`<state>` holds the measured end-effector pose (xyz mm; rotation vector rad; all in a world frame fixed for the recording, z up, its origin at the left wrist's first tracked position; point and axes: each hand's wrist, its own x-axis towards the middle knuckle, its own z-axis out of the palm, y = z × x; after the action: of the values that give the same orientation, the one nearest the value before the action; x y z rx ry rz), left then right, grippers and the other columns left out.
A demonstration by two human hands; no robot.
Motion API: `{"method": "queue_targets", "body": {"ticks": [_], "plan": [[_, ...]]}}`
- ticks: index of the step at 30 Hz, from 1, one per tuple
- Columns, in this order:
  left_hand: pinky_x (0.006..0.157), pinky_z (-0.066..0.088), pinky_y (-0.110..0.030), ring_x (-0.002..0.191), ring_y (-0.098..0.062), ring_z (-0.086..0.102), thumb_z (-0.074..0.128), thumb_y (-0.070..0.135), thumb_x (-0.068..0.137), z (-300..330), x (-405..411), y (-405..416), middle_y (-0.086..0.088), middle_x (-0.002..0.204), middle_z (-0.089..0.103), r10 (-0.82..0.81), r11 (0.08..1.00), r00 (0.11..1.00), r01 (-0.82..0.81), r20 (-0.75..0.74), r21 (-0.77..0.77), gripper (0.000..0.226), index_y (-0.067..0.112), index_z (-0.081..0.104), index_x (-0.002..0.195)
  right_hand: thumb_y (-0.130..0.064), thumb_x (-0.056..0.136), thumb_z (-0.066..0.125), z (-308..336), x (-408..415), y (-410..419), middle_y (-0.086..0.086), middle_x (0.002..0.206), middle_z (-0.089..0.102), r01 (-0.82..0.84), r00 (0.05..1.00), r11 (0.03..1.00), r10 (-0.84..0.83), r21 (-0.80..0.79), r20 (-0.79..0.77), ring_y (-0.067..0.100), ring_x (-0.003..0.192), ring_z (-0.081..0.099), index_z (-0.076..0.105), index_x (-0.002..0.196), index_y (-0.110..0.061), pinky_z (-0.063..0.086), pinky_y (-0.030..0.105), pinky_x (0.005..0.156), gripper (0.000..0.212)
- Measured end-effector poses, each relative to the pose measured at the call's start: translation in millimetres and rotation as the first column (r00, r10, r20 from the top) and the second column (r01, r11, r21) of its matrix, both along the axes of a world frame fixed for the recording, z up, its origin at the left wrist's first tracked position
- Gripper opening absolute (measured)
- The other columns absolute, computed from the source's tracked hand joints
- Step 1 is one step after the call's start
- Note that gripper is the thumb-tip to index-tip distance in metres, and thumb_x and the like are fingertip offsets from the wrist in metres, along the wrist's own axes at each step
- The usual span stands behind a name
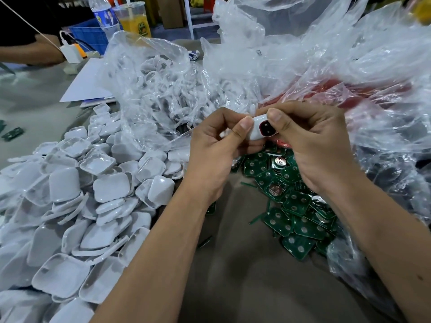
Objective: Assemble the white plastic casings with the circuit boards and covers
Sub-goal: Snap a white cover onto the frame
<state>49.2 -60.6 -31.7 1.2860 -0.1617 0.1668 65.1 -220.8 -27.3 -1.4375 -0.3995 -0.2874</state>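
Forearms low in the foreground, both hands up over the table (233, 276), pinching one casing (261, 129) between them.

Left hand (210, 155) grips its left end with thumb and curled fingers; right hand (312, 145) clamps the right end, thumb on top. A dark red insert shows in the face of it. Left of the arms, a big pile of white shells (77, 206); under the right hand, green boards (293, 206). Behind, crumpled clear bags (303, 66) hide more parts, red ones among them. Far left: bottle (103, 15), cup (134, 18).
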Motion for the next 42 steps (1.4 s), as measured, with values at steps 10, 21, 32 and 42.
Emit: {"method": "queue_targets", "body": {"ticks": [10, 21, 32, 42], "plan": [[0.078, 0.064, -0.038, 0.085, -0.033, 0.076, 0.050, 0.008, 0.105, 0.4, -0.5, -18.8, -0.024, 0.099, 0.075, -0.244, 0.858, 0.943, 0.099, -0.229, -0.504, 0.020, 0.002, 0.054, 0.124, -0.026, 0.086, 0.071, -1.7, 4.7, -1.0, 0.015, 0.095, 0.078, -0.032, 0.971, 0.986, 0.070, 0.163, -0.230, 0.029, 0.092, 0.075, 0.081, 0.091, -0.012, 0.062, 0.044, 0.092, 0.018], [0.078, 0.062, -0.028, 0.083, -0.023, 0.073, 0.065, -0.001, 0.096, -10.8, 1.2, -12.9, -0.030, 0.102, 0.072, -0.107, 0.989, 0.986, 0.119, -0.129, 0.086, 0.012, -0.010, 0.069, 0.104, -0.026, 0.104, 0.065, 1.7, -0.5, -4.9, -0.019, 0.075, 0.070, 0.299, 0.938, 0.894, -0.213, -0.332, 0.272, 0.000, 0.069, 0.067, 0.076, 0.098, -0.023, 0.052, 0.027, 0.062, 0.013], [0.079, 0.061, -0.035, 0.085, -0.023, 0.075, 0.069, 0.005, 0.094, -4.9, 4.4, -1.4, -0.017, 0.094, 0.075, -0.036, 0.999, 0.999, 0.036, -0.029, 0.000, 0.013, -0.002, 0.073, 0.104, -0.021, 0.095, 0.076, 3.8, 4.2, -13.1, 0.002, 0.090, 0.074, 0.278, 0.922, 0.844, -0.100, -0.458, 0.375, 0.006, 0.071, 0.071, 0.079, 0.099, -0.006, 0.057, 0.023, 0.065, 0.016], [0.101, 0.054, -0.057, 0.099, -0.038, 0.071, 0.078, 0.014, 0.080, -2.6, 5.2, 7.3, -0.025, 0.100, 0.073, -0.088, 0.994, 0.995, 0.091, 0.047, -0.065, 0.023, 0.002, 0.076, 0.100, -0.012, 0.089, 0.081, 5.0, 6.0, -16.3, 0.006, 0.100, 0.075, 0.203, 0.912, 0.900, -0.030, -0.385, 0.409, 0.016, 0.095, 0.072, 0.078, 0.104, -0.006, 0.058, 0.029, 0.083, 0.016]]}}
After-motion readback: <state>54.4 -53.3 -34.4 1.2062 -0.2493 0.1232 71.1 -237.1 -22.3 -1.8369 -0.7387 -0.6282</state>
